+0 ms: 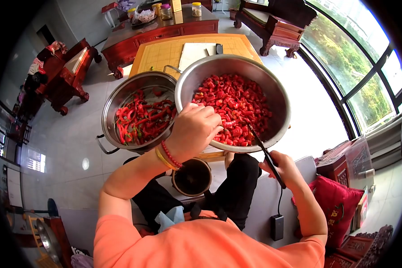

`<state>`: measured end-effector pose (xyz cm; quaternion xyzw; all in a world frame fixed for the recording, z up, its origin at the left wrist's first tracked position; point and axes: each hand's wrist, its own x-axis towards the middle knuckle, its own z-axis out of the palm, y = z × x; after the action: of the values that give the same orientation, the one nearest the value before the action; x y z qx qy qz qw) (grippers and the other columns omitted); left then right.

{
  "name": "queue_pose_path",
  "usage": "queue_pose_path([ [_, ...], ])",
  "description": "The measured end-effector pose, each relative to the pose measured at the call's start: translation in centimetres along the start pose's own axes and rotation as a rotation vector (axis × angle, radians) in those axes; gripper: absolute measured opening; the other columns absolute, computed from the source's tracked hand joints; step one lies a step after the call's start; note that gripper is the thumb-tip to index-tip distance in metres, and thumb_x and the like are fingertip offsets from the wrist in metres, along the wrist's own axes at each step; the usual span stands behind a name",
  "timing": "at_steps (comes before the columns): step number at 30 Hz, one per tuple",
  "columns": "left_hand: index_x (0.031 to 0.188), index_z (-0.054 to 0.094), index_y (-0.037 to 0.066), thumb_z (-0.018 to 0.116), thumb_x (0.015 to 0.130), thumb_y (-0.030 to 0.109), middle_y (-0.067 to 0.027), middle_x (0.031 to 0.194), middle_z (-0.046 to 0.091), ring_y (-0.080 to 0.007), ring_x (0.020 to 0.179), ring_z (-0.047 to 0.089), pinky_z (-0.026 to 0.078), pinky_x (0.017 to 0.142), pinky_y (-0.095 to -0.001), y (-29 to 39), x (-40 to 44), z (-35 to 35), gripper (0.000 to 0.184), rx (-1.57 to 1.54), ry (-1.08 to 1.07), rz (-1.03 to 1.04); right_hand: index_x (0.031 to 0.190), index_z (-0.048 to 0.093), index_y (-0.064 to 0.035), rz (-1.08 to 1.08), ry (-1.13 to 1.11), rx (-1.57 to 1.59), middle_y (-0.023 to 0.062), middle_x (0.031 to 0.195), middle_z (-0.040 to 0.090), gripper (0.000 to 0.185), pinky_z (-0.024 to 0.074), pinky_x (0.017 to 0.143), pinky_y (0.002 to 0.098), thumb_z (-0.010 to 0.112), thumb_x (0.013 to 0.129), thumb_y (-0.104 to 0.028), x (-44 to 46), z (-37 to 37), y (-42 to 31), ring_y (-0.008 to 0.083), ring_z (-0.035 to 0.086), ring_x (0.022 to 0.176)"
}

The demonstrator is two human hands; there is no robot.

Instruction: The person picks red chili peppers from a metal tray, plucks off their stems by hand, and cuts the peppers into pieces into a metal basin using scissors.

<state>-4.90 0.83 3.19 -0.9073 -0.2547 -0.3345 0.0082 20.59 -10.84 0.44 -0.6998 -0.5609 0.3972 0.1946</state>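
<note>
A wide steel basin (278, 89) holds many cut red chili pieces (236, 96). Left of it, a steel pot (114, 96) with side handles holds whole red chilies (140, 118). My left hand (198, 125), with a red bracelet at the wrist, is over the basin's near left rim, its fingers closed on a red chili (229, 123) above the cut pieces. My right hand (283, 168) is closed around the dark handle of a cutting tool (268, 156) at the basin's near right edge. The tool's blade end reaches in over the cut chilies near my left fingertips.
Both vessels rest at the near side of a wooden table (158, 51), with a white board (196, 53) behind them. A brown bucket (192, 177) stands between my legs. A cord runs down to a black adapter (277, 227). A red cushion (337, 205) lies at right.
</note>
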Motion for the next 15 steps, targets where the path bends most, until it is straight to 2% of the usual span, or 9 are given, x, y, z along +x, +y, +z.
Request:
queue_pose_path([
  [1,0.074,0.061,0.008,0.069,0.071,0.011,-0.0032,0.073,0.055,-0.0221,0.072,0.055,0.041,0.072,-0.0337,0.0,-0.1,0.0,0.009,-0.007,0.010,-0.010,0.077,0.054,-0.0005,0.030,-0.060,0.188,0.0025,0.059,0.047,0.045,0.0380,0.050,0.0271,0.067,0.075,-0.043,-0.4,0.1,-0.2,0.0099,0.045,0.055],
  [5,0.076,0.062,0.008,0.069,0.070,0.009,-0.0032,0.075,0.057,-0.0220,0.073,0.056,0.041,0.072,-0.0334,0.6,-0.2,-0.1,0.010,-0.086,0.029,-0.025,0.083,0.052,-0.0022,0.014,-0.219,0.295,0.0015,0.065,0.048,0.050,0.0359,0.053,0.0248,0.067,0.074,-0.049,-0.9,0.4,0.1,0.0099,0.045,0.060],
  [8,0.079,0.063,0.007,0.069,0.070,0.008,-0.0034,0.076,0.058,-0.0219,0.074,0.056,0.041,0.072,-0.0332,1.2,-0.3,0.3,0.011,-0.143,0.020,-0.026,0.093,0.053,0.0005,0.054,-0.296,0.253,0.0058,0.083,0.052,0.049,0.0504,0.070,0.0294,0.065,0.079,-0.045,-0.6,0.4,-0.1,0.0136,0.054,0.076],
  [12,0.083,0.064,0.007,0.068,0.072,0.007,-0.0036,0.075,0.059,-0.0219,0.074,0.057,0.041,0.071,-0.0330,1.5,-0.3,0.8,0.012,-0.170,0.046,-0.013,0.088,0.053,0.0001,0.022,-0.204,0.423,0.0020,0.067,0.050,0.036,0.0514,0.061,0.0275,0.059,0.086,-0.036,-1.1,1.1,-1.5,0.0085,0.050,0.059],
  [15,0.082,0.064,0.007,0.068,0.073,0.007,-0.0036,0.075,0.059,-0.0220,0.073,0.057,0.041,0.071,-0.0330,1.1,-0.5,1.4,0.010,-0.151,0.071,-0.033,0.084,0.053,-0.0002,0.028,-0.261,0.497,0.0001,0.056,0.046,0.034,0.0513,0.055,0.0273,0.054,0.089,-0.034,-1.0,1.6,-0.7,0.0073,0.044,0.047],
])
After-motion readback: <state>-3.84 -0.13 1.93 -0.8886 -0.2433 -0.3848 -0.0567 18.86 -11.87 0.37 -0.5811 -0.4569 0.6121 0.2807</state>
